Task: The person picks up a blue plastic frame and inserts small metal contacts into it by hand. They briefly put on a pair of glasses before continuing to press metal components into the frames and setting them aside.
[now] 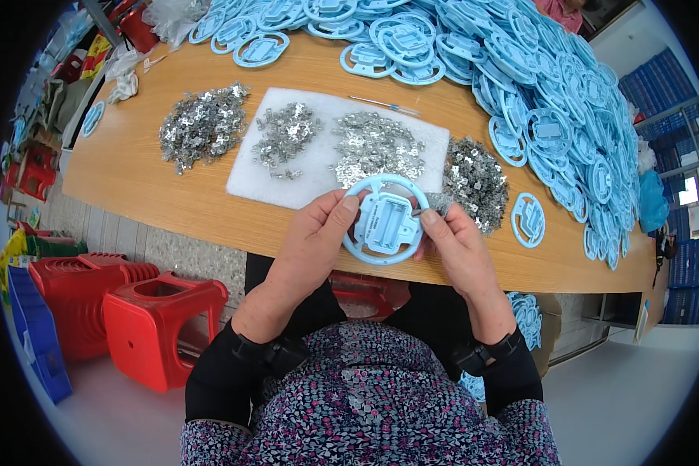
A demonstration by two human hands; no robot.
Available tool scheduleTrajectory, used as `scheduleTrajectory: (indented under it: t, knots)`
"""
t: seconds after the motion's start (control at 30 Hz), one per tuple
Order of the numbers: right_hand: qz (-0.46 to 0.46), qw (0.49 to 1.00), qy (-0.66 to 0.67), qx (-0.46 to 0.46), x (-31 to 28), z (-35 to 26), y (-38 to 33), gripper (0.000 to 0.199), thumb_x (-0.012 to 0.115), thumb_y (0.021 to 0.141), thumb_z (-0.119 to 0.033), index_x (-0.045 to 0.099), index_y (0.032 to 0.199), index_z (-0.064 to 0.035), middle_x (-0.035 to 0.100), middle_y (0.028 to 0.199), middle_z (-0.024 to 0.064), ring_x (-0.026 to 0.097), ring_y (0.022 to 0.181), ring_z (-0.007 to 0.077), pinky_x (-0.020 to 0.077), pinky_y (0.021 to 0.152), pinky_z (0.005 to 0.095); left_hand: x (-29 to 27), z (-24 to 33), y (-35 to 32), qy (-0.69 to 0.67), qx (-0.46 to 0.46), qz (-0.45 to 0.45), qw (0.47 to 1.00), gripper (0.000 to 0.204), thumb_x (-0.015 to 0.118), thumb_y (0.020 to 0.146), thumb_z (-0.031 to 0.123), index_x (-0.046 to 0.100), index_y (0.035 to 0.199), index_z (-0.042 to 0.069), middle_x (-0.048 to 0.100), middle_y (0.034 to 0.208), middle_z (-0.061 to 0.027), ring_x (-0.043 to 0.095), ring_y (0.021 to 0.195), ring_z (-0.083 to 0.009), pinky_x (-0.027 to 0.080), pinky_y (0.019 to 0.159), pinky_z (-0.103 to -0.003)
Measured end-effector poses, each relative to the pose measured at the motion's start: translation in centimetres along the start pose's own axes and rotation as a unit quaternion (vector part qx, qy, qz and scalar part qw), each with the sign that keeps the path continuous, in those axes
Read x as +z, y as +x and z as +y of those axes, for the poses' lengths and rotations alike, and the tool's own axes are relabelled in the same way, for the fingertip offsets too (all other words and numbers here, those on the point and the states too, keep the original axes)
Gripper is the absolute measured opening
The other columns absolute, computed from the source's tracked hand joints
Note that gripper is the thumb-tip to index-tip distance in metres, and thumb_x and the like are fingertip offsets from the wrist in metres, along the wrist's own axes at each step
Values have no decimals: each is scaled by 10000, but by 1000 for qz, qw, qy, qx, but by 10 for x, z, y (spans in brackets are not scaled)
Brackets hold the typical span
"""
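Between my two hands, above the table's front edge, is a light blue plastic wheel-shaped part (387, 221) with a boxy compartment in its middle. My left hand (314, 233) grips the left rim, thumb on top. The right rim is pinched by my right hand (464, 247), its thumb pressed on the face. Something grey (437, 203) shows at the right index finger; I cannot make out what it is. Just beyond, a white foam sheet (248, 175) bears two heaps of small metal clips, a left one (287, 132) and a right one (377, 147).
More small metal pieces form piles left (203, 124) and right (478, 182) of the sheet. A pen (384, 104) lies at its far edge. Blue wheel parts (547, 132) heap over the back and right; a single wheel (528, 220) lies nearer. Red stools (159, 326) stand at left.
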State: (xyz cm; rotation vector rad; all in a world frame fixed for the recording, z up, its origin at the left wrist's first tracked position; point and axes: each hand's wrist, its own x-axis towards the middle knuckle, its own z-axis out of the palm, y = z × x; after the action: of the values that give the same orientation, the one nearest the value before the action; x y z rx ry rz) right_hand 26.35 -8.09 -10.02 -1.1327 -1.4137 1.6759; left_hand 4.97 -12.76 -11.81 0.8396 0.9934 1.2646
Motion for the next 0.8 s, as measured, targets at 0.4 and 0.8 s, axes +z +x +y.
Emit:
scheduleTrajectory:
  t: [0.4, 0.8]
  knots:
    - [-40, 998, 51, 22, -1, 1, 2, 266, 530, 1034, -251, 593, 1137, -14, 619, 823, 12, 572, 692, 75, 486, 639, 230, 1, -5, 5, -36, -24, 31, 999, 343, 489, 1053, 254, 606, 1228, -17, 607, 948, 35, 519, 850, -27, 450, 774, -195]
    - [-32, 998, 56, -23, 0, 5, -3, 276, 568, 1014, -231, 590, 1157, 4, 675, 998, 43, 626, 877, 90, 530, 760, 277, 9, 2, 2, -193, -73, 20, 978, 358, 537, 1025, 202, 499, 1326, 12, 612, 1086, -15, 567, 1001, -77, 489, 869, -250]
